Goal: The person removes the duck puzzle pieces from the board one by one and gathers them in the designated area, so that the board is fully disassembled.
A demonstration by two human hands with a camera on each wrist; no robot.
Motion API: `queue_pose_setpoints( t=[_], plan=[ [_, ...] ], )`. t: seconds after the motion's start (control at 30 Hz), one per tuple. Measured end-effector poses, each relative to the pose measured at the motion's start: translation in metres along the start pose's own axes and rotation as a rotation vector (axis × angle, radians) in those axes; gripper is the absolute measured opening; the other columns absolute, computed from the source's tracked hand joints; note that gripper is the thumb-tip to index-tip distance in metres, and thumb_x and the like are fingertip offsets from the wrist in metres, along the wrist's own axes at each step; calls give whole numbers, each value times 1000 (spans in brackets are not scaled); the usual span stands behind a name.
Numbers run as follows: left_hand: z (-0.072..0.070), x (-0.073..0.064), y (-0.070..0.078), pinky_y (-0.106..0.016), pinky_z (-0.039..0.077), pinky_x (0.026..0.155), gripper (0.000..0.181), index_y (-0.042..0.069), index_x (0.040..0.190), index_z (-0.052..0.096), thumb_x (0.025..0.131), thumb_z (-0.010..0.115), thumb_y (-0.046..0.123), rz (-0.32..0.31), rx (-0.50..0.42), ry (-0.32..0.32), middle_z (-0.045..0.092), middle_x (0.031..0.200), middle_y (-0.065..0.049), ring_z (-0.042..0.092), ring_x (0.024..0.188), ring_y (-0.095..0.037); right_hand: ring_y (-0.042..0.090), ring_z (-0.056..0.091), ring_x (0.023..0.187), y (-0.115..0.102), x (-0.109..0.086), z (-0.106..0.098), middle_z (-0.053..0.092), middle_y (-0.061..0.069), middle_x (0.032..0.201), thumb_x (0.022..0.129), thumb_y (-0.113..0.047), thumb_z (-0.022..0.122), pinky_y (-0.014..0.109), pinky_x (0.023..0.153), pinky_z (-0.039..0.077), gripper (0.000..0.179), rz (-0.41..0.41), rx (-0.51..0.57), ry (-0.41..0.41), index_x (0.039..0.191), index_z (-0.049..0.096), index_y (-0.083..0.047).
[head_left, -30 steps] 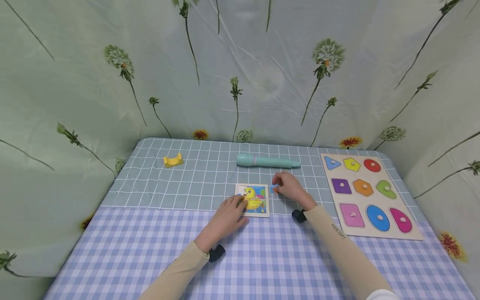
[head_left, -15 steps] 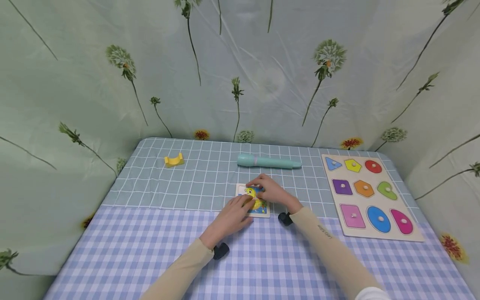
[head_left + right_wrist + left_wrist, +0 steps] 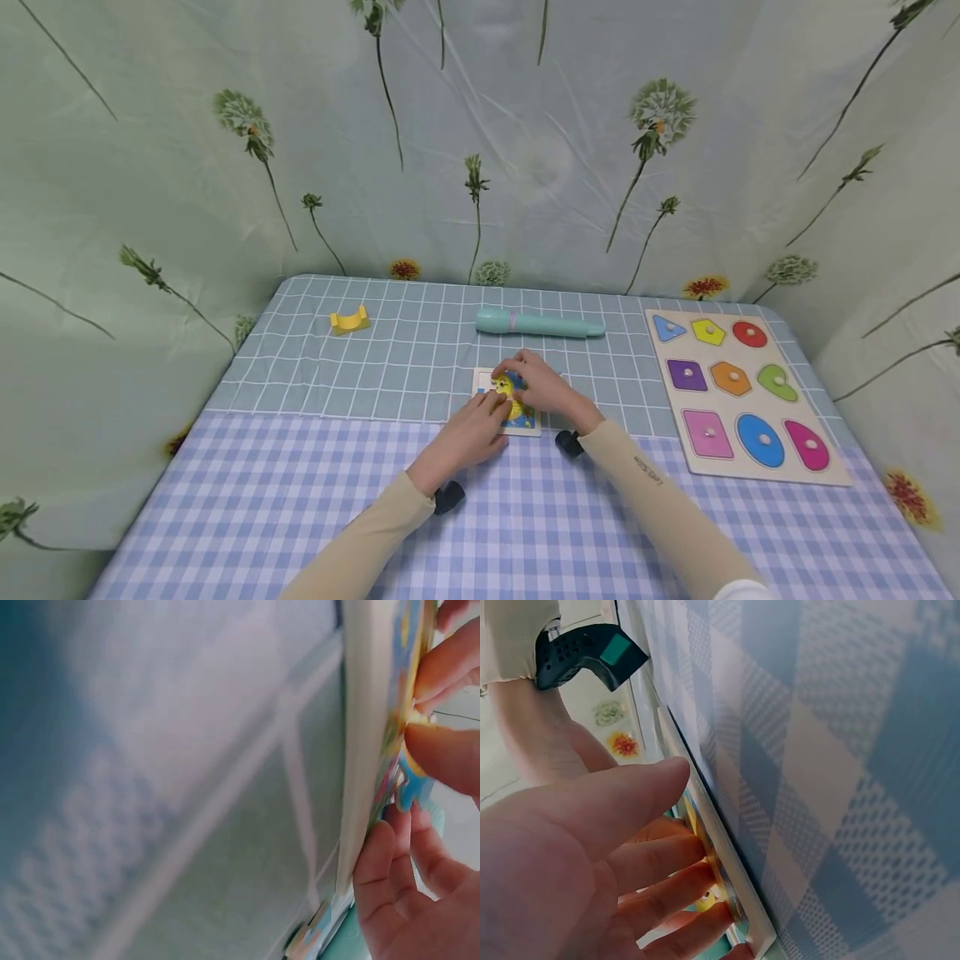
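A small wooden jigsaw puzzle (image 3: 519, 422) with a yellow duck on blue lies between both hands, its upper left part pale and bare. My left hand (image 3: 467, 432) rests its extended fingertips on the duck; the left wrist view shows those fingers (image 3: 679, 889) against the puzzle's face, thumb lifted apart. From the far right side, my right hand (image 3: 546, 385) reaches over the puzzle. In the right wrist view its thumb and fingers pinch a blue-and-yellow puzzle piece (image 3: 414, 780), which stands tilted up from the board. Another loose piece (image 3: 306, 937) lies on the cloth beyond the puzzle.
A teal marker-shaped tube (image 3: 536, 323) lies behind the puzzle. At the right sits a wooden shape board (image 3: 678, 351) with coloured knobbed pieces. A yellow curved block (image 3: 350, 322) stands at the back left. Checked cloth (image 3: 510, 517) covers the table's near half.
My right hand has moved left from the blue piece beside the puzzle onto the puzzle's upper right, where it now pinches a piece. My left hand has shifted slightly right on the duck.
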State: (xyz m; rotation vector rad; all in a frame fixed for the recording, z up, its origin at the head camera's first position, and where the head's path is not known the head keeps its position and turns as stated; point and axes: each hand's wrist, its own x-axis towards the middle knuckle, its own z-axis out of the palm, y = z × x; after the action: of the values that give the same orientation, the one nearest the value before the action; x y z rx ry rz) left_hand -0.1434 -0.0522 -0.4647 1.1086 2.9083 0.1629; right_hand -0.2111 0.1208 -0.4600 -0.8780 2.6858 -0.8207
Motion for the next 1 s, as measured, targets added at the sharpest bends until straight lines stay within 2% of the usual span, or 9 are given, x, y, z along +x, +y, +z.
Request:
queue_pose_setpoints(
  t=[0.1,0.2,0.27,0.33,0.43,0.5,0.73,0.9,1.0],
  plan=[
    [-2,0,0,-37,34,105,56,-2,135,50,92,64,31,-1,-11,-9,49,133,-15,47,120,-29,27,53,98,-1,0,-1,55,12,110,86,9,56,44,85,44,41,1,38,17,121,62,-12],
    [-3,0,1,-37,34,105,56,-2,135,50,92,65,31,-6,-27,-12,49,134,-15,46,120,-29,21,55,82,0,3,0,60,10,103,89,9,54,37,76,47,38,24,114,56,121,60,-8],
    [-4,0,1,-37,34,105,56,-2,136,50,92,65,30,-8,-39,-17,48,135,-15,46,120,-29,18,54,71,1,5,0,62,9,95,89,9,54,33,68,47,33,46,167,79,117,60,-6],
    [-4,0,0,-37,34,105,56,-1,136,50,92,65,30,-9,-48,-19,48,135,-15,46,120,-29,15,53,67,2,7,1,62,7,89,88,9,55,30,65,46,26,69,200,92,109,60,-5],
    [-5,0,0,-37,36,104,55,-1,135,51,91,66,30,-9,-64,-23,49,134,-15,47,119,-29,15,55,71,5,8,1,63,6,86,86,7,57,29,67,46,20,93,239,107,101,62,-5],
    [-5,0,0,-37,37,102,54,-1,134,52,91,66,29,-12,-79,-24,50,133,-14,47,118,-29,16,55,75,7,7,-1,62,6,86,86,6,59,28,68,45,19,119,302,119,101,62,-4],
    [-6,1,0,-38,35,105,55,-1,136,50,92,65,28,-43,-133,-54,47,136,-15,44,124,-31,21,49,68,25,-9,-24,58,13,93,90,3,53,29,54,41,26,244,619,164,115,57,7],
    [-6,1,1,-37,35,104,55,0,136,50,91,65,27,-50,-132,-45,48,135,-15,44,123,-29,18,48,76,47,-26,-41,58,14,99,91,2,52,31,64,42,27,317,638,231,117,55,9],
    [-6,0,1,-37,35,104,55,0,136,50,91,65,27,-51,-133,-41,47,135,-15,44,122,-29,17,47,76,54,-37,-51,58,13,99,91,2,53,30,64,41,26,353,619,263,115,55,10]
  ],
)
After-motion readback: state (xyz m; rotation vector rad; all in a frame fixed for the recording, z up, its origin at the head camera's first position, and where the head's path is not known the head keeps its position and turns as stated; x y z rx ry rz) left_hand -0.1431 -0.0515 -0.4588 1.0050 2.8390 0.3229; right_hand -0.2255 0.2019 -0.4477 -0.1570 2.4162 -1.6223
